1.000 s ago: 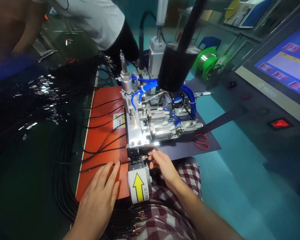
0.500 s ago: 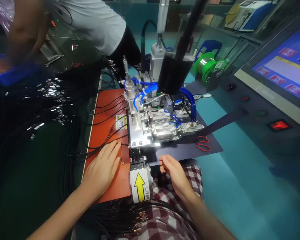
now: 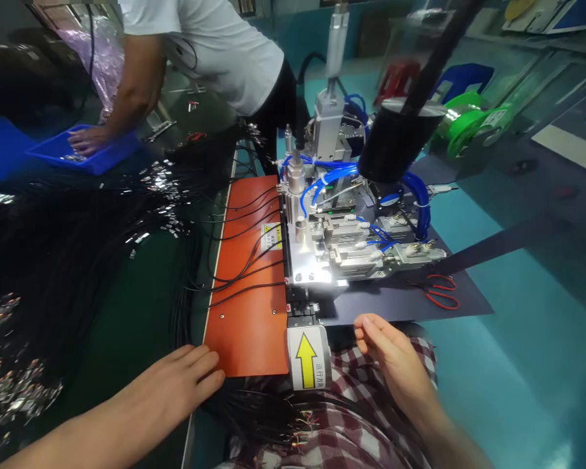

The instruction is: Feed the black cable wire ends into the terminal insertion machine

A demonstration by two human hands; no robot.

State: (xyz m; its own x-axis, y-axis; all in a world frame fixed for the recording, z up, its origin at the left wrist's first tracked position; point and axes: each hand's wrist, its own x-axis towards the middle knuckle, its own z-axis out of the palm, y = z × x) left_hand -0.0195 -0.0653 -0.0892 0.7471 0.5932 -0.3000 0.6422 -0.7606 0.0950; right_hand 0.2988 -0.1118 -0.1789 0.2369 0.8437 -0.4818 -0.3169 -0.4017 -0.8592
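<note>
The left hand (image 3: pixel 178 376) lies palm down at the near left corner of the orange board (image 3: pixel 254 339), its fingers loosely extended and the thumb a little apart; whether the fingertips press on the board or hover just over it I cannot tell. The right hand (image 3: pixel 393 348) is beyond the board's right edge, in front of the machine (image 3: pixel 310 244), with thumb and forefinger pressed together and the other fingers curled; nothing shows between them.

The black cables (image 3: pixel 244 288) are thin, smooth and gently curved. They run across the middle and far parts of the board, from past its left edge to the machine along its right edge, some crossing one another. Just beside the board's near right corner stands a white label (image 3: pixel 306 358) with a yellow arrow.

Nearer the body, a cable bundle (image 3: pixel 268 417) ends in small coloured wire tips over the checked cloth (image 3: pixel 361 417). The machine is silvery metal, with blue tubes (image 3: pixel 342 172) arching over it beside a black cylinder (image 3: pixel 393 140). Red-handled scissors (image 3: pixel 442 296) lie right of it on a dark sheet (image 3: pixel 385 303); farther off is a green spool (image 3: pixel 469 124). At the far left, another person's hand (image 3: pixel 90 139) is in a blue bin (image 3: pixel 95 159).
</note>
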